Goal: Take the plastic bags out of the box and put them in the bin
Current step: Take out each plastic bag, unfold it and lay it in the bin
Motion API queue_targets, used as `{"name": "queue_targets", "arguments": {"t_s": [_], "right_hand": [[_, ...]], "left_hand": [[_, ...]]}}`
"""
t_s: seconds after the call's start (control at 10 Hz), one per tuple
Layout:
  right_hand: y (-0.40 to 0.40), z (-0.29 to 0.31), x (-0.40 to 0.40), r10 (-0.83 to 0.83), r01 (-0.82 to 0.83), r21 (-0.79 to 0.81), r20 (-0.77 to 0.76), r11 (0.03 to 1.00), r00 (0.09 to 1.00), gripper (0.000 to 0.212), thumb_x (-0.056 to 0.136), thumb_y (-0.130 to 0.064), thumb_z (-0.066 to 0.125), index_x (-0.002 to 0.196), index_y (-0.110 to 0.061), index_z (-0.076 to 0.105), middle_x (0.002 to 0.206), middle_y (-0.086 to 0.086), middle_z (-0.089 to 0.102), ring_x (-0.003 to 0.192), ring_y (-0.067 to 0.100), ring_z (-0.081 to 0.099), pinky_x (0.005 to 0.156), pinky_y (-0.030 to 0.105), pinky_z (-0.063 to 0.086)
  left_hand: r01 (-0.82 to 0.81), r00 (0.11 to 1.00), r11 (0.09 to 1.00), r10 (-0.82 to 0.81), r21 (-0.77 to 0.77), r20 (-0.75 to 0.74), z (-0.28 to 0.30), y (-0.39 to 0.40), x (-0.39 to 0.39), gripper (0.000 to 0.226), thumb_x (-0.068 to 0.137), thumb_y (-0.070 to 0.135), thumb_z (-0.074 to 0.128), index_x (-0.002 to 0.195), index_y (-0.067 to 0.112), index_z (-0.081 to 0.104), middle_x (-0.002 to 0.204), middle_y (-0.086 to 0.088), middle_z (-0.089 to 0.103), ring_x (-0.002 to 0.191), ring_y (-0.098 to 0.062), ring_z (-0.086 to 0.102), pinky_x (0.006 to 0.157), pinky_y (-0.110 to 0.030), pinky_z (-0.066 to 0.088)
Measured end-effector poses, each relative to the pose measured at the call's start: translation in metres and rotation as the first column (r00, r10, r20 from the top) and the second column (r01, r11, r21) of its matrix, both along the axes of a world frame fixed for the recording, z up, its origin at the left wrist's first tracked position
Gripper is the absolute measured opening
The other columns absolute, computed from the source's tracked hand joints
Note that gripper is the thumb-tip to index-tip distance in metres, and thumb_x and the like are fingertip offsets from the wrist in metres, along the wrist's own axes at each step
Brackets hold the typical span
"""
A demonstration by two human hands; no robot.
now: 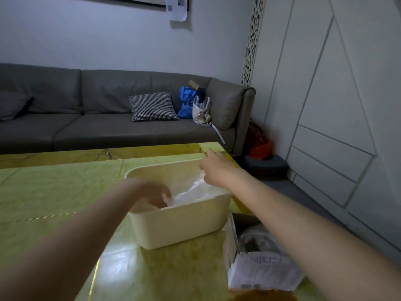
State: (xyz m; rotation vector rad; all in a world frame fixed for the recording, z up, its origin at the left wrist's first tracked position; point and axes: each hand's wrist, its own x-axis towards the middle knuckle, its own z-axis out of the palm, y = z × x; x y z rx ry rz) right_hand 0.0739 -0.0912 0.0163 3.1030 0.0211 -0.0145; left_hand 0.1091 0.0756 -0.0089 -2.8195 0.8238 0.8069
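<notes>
Inside the bin, left hand fingers curl on a plastic bag; right hand grip unclear.

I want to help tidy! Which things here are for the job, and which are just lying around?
For the job:
clear crinkly plastic bags
cream plastic bin
white cardboard box
left hand
right hand

Just lying about:
grey fabric sofa
black-and-white checked cushion
blue bag
</notes>
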Motion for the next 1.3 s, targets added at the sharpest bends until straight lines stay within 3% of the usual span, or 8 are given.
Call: {"name": "queue_targets", "arguments": {"t_s": [0.1, 0.2, 0.3, 0.5, 0.7, 0.8, 1.0, 1.3], "right_hand": [[0.011, 0.003, 0.002, 0.129, -0.128, 0.032, -0.024, 0.991, 0.991, 0.035, 0.088, -0.018, 0.063, 0.122, -0.015, 0.057, 0.132, 0.009, 0.04, 0.119, 0.027, 0.041, 0.092, 0.037, 0.04], [0.018, -0.006, 0.007, 0.091, -0.083, 0.037, -0.33, 0.996, 0.94, 0.048, 0.092, -0.021, 0.058, 0.137, -0.012, 0.044, 0.14, 0.01, 0.042, 0.115, 0.026, 0.049, 0.091, 0.034, 0.046], [0.016, -0.019, 0.016, 0.0, -0.005, -0.008, -0.478, 1.0, 0.879, 0.055, 0.093, -0.021, 0.054, 0.143, -0.014, 0.033, 0.143, 0.009, 0.038, 0.123, 0.03, 0.045, 0.097, 0.038, 0.046], [0.013, -0.006, 0.004, 0.052, 0.004, 0.156, -0.354, 0.988, 0.934, 0.057, 0.092, -0.018, 0.058, 0.143, -0.011, 0.034, 0.141, 0.011, 0.04, 0.118, 0.03, 0.049, 0.092, 0.037, 0.049], [-0.024, 0.043, -0.057, 0.046, 0.02, 0.37, -0.166, 0.929, 0.985, 0.018, 0.09, -0.015, 0.062, 0.103, -0.003, 0.063, 0.09, 0.008, 0.067, 0.07, 0.015, 0.063, 0.056, 0.021, 0.05], [-0.042, 0.048, -0.096, 0.002, 0.072, 0.298, -0.24, 0.952, 0.971, 0.015, 0.089, -0.011, 0.061, 0.093, 0.002, 0.068, 0.07, 0.004, 0.066, 0.061, 0.014, 0.062, 0.059, 0.023, 0.051], [-0.057, 0.013, -0.155, -0.165, 0.17, -0.002, -0.251, 0.985, 0.954, 0.028, 0.087, -0.027, 0.066, 0.074, -0.007, 0.051, 0.071, 0.004, 0.05, 0.065, 0.022, 0.053, 0.055, 0.029, 0.044], [-0.043, -0.015, -0.165, -0.236, 0.241, 0.226, -0.052, 0.944, 0.97, 0.012, 0.088, 0.0, 0.054, 0.098, -0.005, 0.059, 0.107, 0.013, 0.06, 0.092, 0.03, 0.059, 0.067, 0.033, 0.043]], "left_hand": [[0.09, 0.984, 0.993, -0.101, 0.081, 0.147, -0.006, -0.003, 0.01, 0.049, 0.095, 0.018, 0.049, 0.142, 0.014, 0.035, 0.145, -0.006, 0.037, 0.129, -0.021, 0.041, 0.103, -0.026, 0.032], [0.138, 0.988, 0.99, -0.14, 0.035, 0.069, -0.002, -0.012, 0.014, 0.043, 0.096, 0.015, 0.046, 0.137, 0.005, 0.038, 0.142, -0.012, 0.041, 0.102, -0.023, 0.056, 0.095, -0.026, 0.037], [0.186, 0.969, 0.982, -0.189, 0.033, 0.157, -0.004, -0.004, 0.015, 0.051, 0.094, 0.02, 0.051, 0.141, 0.01, 0.034, 0.144, -0.009, 0.039, 0.126, -0.023, 0.045, 0.103, -0.028, 0.032], [-0.116, 0.981, 0.972, 0.144, -0.206, 0.129, 0.028, 0.005, 0.0, 0.039, 0.091, 0.02, 0.057, 0.129, 0.018, 0.051, 0.132, -0.004, 0.053, 0.118, -0.023, 0.051, 0.099, -0.029, 0.039], [0.004, 0.95, 0.826, 0.173, -0.563, 0.261, 0.055, -0.027, -0.038, 0.021, 0.092, 0.006, 0.05, 0.105, 0.008, 0.066, 0.099, -0.008, 0.068, 0.082, -0.017, 0.063, 0.067, -0.021, 0.049], [0.099, 0.972, 0.79, 0.055, -0.605, 0.23, 0.051, -0.057, -0.072, 0.02, 0.091, 0.006, 0.053, 0.104, 0.011, 0.067, 0.095, -0.002, 0.066, 0.075, -0.011, 0.059, 0.062, -0.012, 0.043], [0.311, 0.941, 0.874, -0.229, -0.374, 0.247, 0.019, -0.094, -0.129, 0.029, 0.09, 0.021, 0.053, 0.118, 0.018, 0.061, 0.115, -0.001, 0.064, 0.101, -0.018, 0.06, 0.087, -0.027, 0.048], [0.307, 0.905, 0.864, -0.136, -0.398, 0.404, -0.012, -0.097, -0.143, 0.036, 0.091, 0.026, 0.054, 0.125, 0.015, 0.052, 0.116, -0.006, 0.062, 0.109, -0.025, 0.051, 0.085, -0.03, 0.041]]}}
